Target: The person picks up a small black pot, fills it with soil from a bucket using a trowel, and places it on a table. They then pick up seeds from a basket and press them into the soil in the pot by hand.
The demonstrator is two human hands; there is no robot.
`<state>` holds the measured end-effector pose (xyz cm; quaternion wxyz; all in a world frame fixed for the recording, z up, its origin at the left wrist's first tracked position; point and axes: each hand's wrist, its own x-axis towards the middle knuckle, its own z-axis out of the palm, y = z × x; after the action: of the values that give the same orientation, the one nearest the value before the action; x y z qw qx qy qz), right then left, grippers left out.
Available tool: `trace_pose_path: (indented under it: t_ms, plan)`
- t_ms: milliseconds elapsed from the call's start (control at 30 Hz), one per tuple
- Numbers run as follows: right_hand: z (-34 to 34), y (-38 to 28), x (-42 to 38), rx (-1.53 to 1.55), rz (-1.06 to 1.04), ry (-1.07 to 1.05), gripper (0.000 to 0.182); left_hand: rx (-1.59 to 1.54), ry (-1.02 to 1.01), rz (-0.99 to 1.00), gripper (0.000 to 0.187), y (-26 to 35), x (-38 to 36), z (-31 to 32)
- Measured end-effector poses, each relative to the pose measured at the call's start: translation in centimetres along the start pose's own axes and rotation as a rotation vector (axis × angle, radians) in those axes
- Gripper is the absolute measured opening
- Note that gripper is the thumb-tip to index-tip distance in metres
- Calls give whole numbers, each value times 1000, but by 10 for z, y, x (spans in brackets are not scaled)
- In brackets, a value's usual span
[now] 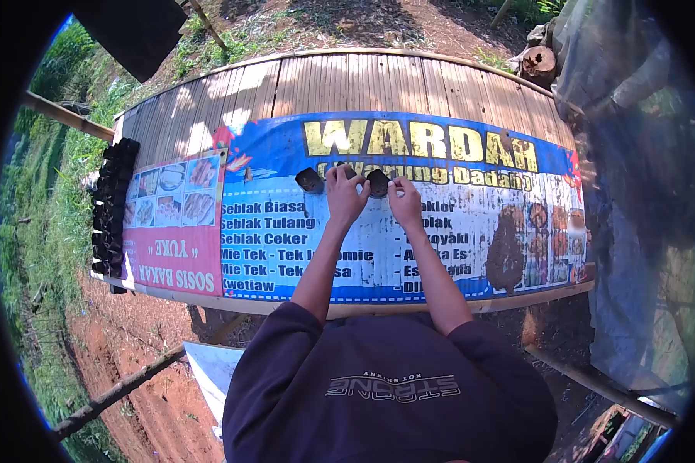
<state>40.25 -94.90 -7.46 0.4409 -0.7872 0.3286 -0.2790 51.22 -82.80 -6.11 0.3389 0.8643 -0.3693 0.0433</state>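
Note:
A small black nursery pot with dark soil inside stands on the printed banner between my two hands. My left hand is closed at its left side, thumb and fingertips at the rim. At the right side is my right hand, its thumb and fingers pinched together close to the rim. A small pale spot shows at those fingertips, too small to name. Another black pot with soil sits just left of my left hand. Something dark behind my left fingers is mostly hidden.
The banner covers a slatted bamboo table. Rows of black pots line its left end. A dark sheet hangs at upper left, and plastic sheeting hangs on the right. Wooden poles cross near the table's front.

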Motion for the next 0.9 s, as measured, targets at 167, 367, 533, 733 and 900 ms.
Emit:
trace_pose_path:
  t_ms: [167,367,533,733,900]
  plan:
    - [8,4,25,7,-8,-32,18,-9,11,-40,17,-11,15,11]
    - [15,18,37,-30,-24,-92,20,151,18,-57,16,-12,15,20]
    - [11,18,34,5,20,-124,20,146,52,-19,16,-18,8,28]
    - [9,22,33,-25,29,-138,22,90,-15,3,33,-16,8,17]
    - [5,30,33,-8,44,-222,26,87,-126,41,57,-15,8,-3]
